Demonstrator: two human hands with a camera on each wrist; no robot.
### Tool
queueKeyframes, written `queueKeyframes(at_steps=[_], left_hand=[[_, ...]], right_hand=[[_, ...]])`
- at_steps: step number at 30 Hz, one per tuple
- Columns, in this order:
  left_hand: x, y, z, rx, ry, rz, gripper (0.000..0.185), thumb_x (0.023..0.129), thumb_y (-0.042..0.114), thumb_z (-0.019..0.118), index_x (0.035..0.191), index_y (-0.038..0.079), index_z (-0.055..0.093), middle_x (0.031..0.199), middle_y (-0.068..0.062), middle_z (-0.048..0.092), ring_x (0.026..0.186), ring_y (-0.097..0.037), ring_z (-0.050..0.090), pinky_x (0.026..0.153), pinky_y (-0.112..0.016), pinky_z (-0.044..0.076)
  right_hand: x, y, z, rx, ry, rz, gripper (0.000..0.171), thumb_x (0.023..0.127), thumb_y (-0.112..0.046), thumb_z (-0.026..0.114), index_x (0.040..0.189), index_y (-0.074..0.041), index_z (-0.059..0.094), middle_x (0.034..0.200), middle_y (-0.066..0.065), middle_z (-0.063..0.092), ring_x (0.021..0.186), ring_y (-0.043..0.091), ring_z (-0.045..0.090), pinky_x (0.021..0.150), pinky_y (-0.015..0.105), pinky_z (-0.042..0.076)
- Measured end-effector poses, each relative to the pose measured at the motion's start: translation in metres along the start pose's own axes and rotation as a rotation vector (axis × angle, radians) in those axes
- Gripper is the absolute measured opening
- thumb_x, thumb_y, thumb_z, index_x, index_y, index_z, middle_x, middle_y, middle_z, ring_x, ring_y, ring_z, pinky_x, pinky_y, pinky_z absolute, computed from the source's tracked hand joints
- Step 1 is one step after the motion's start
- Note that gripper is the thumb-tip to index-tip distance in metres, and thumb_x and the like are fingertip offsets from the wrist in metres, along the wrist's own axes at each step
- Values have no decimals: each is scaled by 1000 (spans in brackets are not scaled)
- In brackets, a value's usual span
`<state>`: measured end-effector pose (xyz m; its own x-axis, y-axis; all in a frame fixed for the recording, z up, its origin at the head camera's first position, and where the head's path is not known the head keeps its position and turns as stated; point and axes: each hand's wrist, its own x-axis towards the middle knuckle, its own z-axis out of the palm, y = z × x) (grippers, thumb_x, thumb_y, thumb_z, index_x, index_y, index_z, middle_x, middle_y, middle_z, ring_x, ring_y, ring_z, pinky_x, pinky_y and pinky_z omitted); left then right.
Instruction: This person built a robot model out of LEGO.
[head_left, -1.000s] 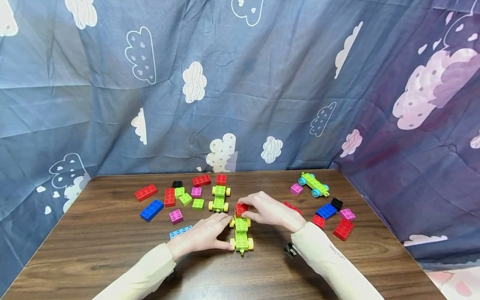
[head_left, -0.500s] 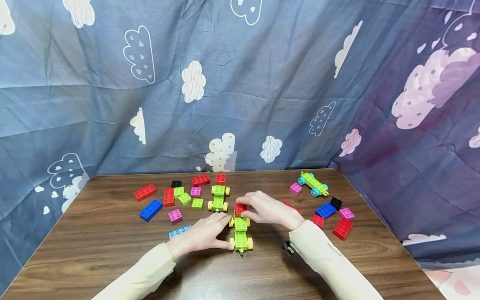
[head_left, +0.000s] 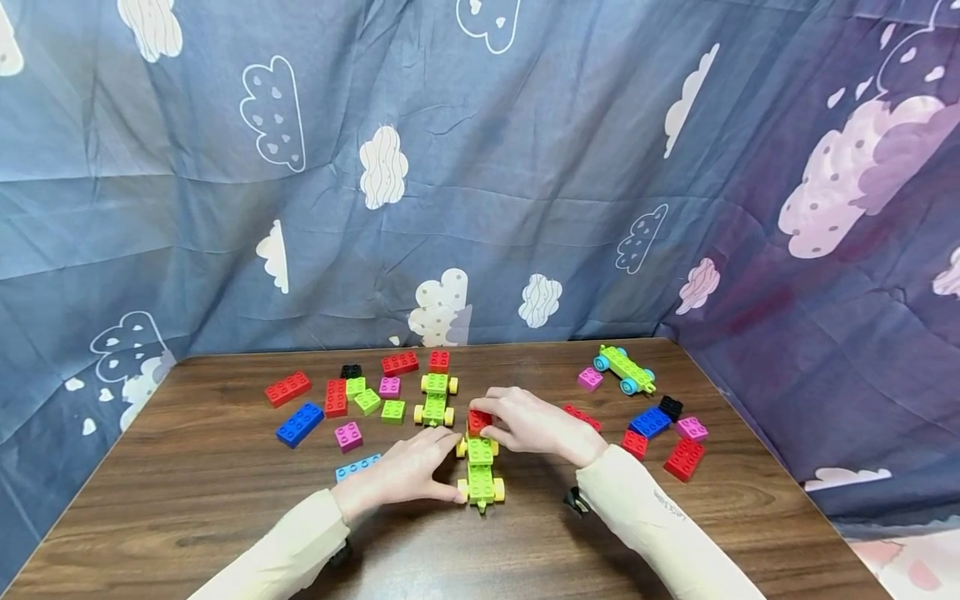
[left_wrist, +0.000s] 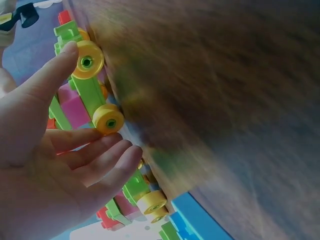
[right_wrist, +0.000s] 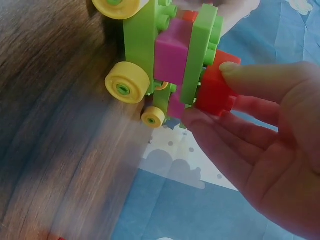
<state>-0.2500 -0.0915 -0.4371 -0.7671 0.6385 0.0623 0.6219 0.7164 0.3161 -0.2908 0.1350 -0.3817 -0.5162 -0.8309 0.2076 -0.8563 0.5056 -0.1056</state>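
A toy car (head_left: 481,483) with a lime-green base and yellow wheels stands in the middle of the table. In the right wrist view a pink brick (right_wrist: 172,55) sits on its base, with a green plate (right_wrist: 200,55) on top. My right hand (head_left: 528,423) pinches a red brick (right_wrist: 207,90) between thumb and fingers at the far end of that plate. Some plate studs show beside the red brick. My left hand (head_left: 408,468) lies along the car's left side, thumb on the near yellow wheel (left_wrist: 90,60) and index finger at the far wheel (left_wrist: 108,119).
Another green car (head_left: 436,408) with yellow wheels and a red brick stands just beyond. Loose bricks lie at left, among them a blue brick (head_left: 300,424) and a light-blue brick (head_left: 357,467). A turquoise-wheeled car (head_left: 626,369) and several bricks stand at right. Patterned cloth (head_left: 480,208) hangs behind.
Both hands keep their places on the car and the red brick. The head view has shifted very slightly.
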Motion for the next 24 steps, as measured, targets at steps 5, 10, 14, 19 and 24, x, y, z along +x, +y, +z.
queueKeyframes(at_steps=[5,10,14,19,24], left_hand=[[6,2,-2,-105,55,-59,84,83,53,74,141,-3,49,144,-24,52,132,-37,52,101,-56,50],[11,5,-3,-151,116,-82,77,84,48,74,139,0,51,141,-23,54,129,-37,54,101,-55,50],[12,5,-3,-185,115,-84,70,85,45,75,136,1,55,138,-21,57,127,-36,55,101,-53,50],[14,5,-3,-218,111,-83,66,85,43,75,133,2,57,136,-19,59,127,-36,56,102,-53,50],[16,5,-3,-232,115,-86,65,84,42,76,132,2,57,133,-19,61,122,-34,59,99,-53,51]], right_hand=[[-2,1,1,12,-14,32,28,93,-18,69,118,-5,67,93,1,65,74,8,55,69,22,50],[-2,-1,4,20,-4,47,28,93,-19,69,118,-7,67,92,0,64,73,7,53,69,20,49],[-2,-2,5,49,-7,58,25,93,-20,69,116,-8,67,92,-1,64,74,6,53,70,20,49],[-3,-1,4,109,-2,72,20,93,-19,69,110,-10,64,90,-4,63,76,6,53,71,21,48],[-3,0,2,100,12,42,20,93,-19,69,111,-10,65,89,-2,64,75,7,54,70,21,48]])
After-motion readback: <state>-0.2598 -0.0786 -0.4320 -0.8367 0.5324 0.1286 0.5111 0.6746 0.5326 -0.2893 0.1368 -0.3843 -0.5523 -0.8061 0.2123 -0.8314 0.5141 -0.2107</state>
